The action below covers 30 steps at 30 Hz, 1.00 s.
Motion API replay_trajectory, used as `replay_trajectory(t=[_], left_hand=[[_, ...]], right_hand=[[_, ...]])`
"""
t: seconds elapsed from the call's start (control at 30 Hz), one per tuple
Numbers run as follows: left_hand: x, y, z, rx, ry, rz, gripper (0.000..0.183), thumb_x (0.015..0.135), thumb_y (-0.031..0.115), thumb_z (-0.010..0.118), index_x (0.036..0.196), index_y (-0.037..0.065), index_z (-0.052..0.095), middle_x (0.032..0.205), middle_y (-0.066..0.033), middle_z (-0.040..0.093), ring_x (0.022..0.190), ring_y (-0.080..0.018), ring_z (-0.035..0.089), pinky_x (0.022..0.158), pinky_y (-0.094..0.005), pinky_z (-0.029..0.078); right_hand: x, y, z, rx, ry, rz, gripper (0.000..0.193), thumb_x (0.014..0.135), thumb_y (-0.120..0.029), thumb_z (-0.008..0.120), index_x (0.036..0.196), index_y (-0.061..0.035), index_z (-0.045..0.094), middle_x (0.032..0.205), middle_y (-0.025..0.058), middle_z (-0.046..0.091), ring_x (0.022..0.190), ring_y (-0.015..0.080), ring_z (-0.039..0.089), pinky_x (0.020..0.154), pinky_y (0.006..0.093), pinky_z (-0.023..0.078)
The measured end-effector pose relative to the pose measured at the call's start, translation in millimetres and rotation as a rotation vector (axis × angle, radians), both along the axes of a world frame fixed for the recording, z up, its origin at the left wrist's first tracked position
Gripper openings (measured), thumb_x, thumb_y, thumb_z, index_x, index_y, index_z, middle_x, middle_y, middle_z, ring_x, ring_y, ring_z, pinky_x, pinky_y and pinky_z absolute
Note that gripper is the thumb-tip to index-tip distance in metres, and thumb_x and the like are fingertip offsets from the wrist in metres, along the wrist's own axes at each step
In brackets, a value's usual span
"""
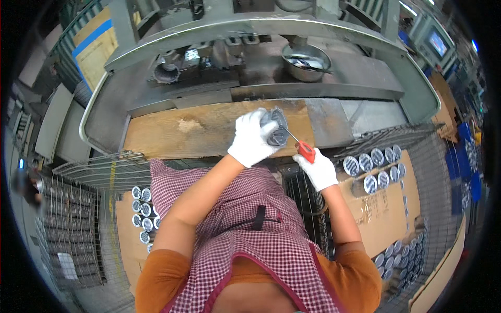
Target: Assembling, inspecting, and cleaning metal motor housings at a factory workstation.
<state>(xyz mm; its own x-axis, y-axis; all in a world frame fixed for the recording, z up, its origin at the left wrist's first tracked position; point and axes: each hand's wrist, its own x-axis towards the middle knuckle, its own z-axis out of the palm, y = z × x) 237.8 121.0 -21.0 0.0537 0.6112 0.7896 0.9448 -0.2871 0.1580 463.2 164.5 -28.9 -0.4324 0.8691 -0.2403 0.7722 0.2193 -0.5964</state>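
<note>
My left hand [253, 136], in a white glove, is closed around a grey cylindrical metal part [278, 128], tilted so that its end turns to the right. In my gloved right hand [319, 170] is a tool with a red handle [306, 152] and a thin metal shaft. The shaft reaches up and left to the metal part; its tip is hidden against or inside it. Both hands are over the near edge of a wooden board [209, 128] on the bench.
A metal bowl [307, 62] holding tools stands at the back, near a round metal fixture [166, 72]. Wire baskets flank me. Cylindrical metal parts [370, 184] stand in rows on cardboard [386, 214] at right; more parts [136, 206] are at left. A screen [437, 44] is far right.
</note>
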Motion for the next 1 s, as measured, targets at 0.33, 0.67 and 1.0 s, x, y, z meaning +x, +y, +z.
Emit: replay_trajectory(t=[0.33, 0.67, 1.0], left_hand=[[2, -13, -20, 0.053, 0.061, -0.031, 0.052, 0.046, 0.030, 0.085, 0.090, 0.014, 0.061, 0.116, -0.0189, 0.053, 0.102, -0.0379, 0.055, 0.083, -0.0478, 0.044], [-11, -17, -21, 0.021, -0.048, -0.098, 0.058, 0.049, 0.025, 0.089, 0.096, 0.015, 0.056, 0.109, -0.0173, 0.055, 0.090, -0.0358, 0.061, 0.075, -0.0457, 0.049], [-21, -21, -20, 0.110, -0.103, -0.085, 0.077, 0.048, 0.033, 0.094, 0.107, 0.015, 0.049, 0.113, -0.0186, 0.056, 0.096, -0.0370, 0.061, 0.082, -0.0467, 0.050]], right_hand=[[4, -21, 3, 0.104, -0.046, 0.138, 0.063, 0.080, -0.066, 0.058, 0.099, -0.0060, 0.056, 0.084, 0.0221, 0.066, 0.082, 0.0407, 0.064, 0.071, 0.0459, 0.050], [-5, -39, 9, 0.044, 0.035, 0.212, 0.065, 0.081, -0.068, 0.056, 0.099, -0.0060, 0.056, 0.083, 0.0209, 0.066, 0.082, 0.0405, 0.064, 0.072, 0.0443, 0.050], [9, -10, 27, 0.149, 0.178, 0.001, 0.055, 0.080, -0.060, 0.064, 0.091, -0.0067, 0.060, 0.086, 0.0203, 0.067, 0.083, 0.0384, 0.066, 0.073, 0.0425, 0.052]])
